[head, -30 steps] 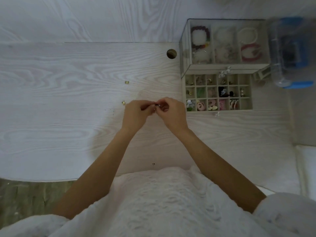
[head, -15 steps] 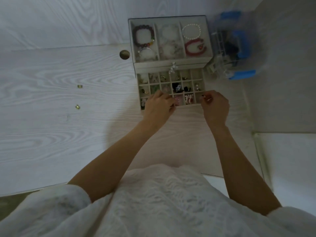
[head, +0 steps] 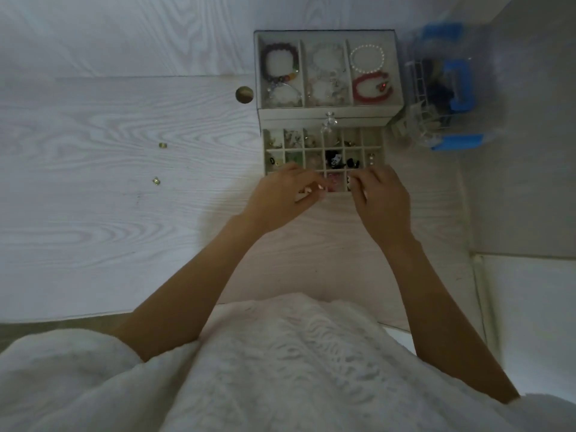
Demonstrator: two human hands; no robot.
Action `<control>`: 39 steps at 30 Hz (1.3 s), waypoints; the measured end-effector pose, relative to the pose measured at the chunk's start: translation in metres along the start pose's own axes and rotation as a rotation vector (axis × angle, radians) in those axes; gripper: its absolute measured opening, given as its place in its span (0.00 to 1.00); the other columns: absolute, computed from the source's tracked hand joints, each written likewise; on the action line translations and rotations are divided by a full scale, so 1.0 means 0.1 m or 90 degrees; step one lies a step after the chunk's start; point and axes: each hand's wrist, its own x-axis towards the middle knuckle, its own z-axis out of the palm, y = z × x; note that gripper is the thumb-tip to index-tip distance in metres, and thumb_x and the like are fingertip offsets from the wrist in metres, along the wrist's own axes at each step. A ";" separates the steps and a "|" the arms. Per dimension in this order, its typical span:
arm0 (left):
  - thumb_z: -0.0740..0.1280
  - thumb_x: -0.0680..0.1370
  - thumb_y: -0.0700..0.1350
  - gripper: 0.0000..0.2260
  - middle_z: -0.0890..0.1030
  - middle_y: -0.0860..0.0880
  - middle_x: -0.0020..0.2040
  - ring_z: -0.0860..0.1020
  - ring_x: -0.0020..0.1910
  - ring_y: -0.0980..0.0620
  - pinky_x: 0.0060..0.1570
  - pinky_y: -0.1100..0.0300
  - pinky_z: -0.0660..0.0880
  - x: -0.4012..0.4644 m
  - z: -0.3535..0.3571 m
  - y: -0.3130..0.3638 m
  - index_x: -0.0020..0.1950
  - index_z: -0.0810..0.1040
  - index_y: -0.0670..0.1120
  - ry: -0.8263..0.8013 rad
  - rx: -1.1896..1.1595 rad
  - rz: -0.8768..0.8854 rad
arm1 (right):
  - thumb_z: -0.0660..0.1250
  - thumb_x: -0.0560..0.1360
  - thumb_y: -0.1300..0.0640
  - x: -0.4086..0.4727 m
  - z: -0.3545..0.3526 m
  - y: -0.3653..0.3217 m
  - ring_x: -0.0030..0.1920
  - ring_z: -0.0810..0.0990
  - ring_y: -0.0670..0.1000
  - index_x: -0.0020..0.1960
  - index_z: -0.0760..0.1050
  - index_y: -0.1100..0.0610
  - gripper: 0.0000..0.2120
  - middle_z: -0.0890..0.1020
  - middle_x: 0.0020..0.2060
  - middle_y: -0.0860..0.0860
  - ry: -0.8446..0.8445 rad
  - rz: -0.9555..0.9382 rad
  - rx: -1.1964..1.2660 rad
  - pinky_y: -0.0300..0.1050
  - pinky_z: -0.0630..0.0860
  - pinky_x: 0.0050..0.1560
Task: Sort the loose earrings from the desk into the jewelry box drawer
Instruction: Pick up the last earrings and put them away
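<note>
The pale jewelry box (head: pixel 327 118) stands at the back of the desk with its divided drawer (head: pixel 375 141) pulled open. The drawer's small compartments hold several earrings. My right hand (head: pixel 381 199) hovers over the drawer's front right compartments, thumb and forefinger pinching a small earring. My left hand (head: pixel 282 196) is over the front row to the left, fingers curled; I cannot see whether it holds anything. Two small gold earrings (head: pixel 162 145) (head: pixel 156 181) lie loose on the desk far to the left.
The white wood-grain desk (head: pixel 93 213) has a round cable hole (head: pixel 244 94) left of the box. The box's top tray holds several bracelets. A clear container with blue parts (head: pixel 448 98) stands right of the box. My white sleeves fill the foreground.
Both hands went from the desk's middle, where they held an earring together, to the drawer. In the last half second my right hand moved left over the front row, closer to my left.
</note>
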 end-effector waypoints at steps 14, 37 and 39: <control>0.70 0.73 0.48 0.14 0.79 0.50 0.49 0.75 0.41 0.55 0.44 0.59 0.72 -1.36 -0.93 -1.40 0.56 0.74 0.48 0.229 -0.027 -0.619 | 0.62 0.75 0.65 0.87 1.25 -1.99 0.57 0.74 0.54 0.62 0.73 0.58 0.16 0.76 0.56 0.56 -0.367 -0.071 0.283 0.48 0.73 0.56; 0.70 0.72 0.40 0.10 0.84 0.49 0.46 0.80 0.44 0.54 0.51 0.60 0.76 -1.27 -0.83 -1.46 0.53 0.80 0.45 0.177 -0.119 -0.558 | 0.64 0.69 0.71 0.42 1.44 -2.21 0.49 0.76 0.55 0.61 0.73 0.64 0.21 0.76 0.52 0.59 -0.319 0.005 0.248 0.38 0.68 0.49; 0.69 0.73 0.41 0.10 0.83 0.49 0.47 0.80 0.44 0.53 0.49 0.61 0.75 -1.30 -0.83 -1.45 0.54 0.80 0.45 0.164 -0.093 -0.546 | 0.66 0.69 0.69 0.39 1.42 -2.18 0.48 0.76 0.55 0.61 0.73 0.64 0.20 0.76 0.52 0.59 -0.310 0.014 0.225 0.38 0.67 0.48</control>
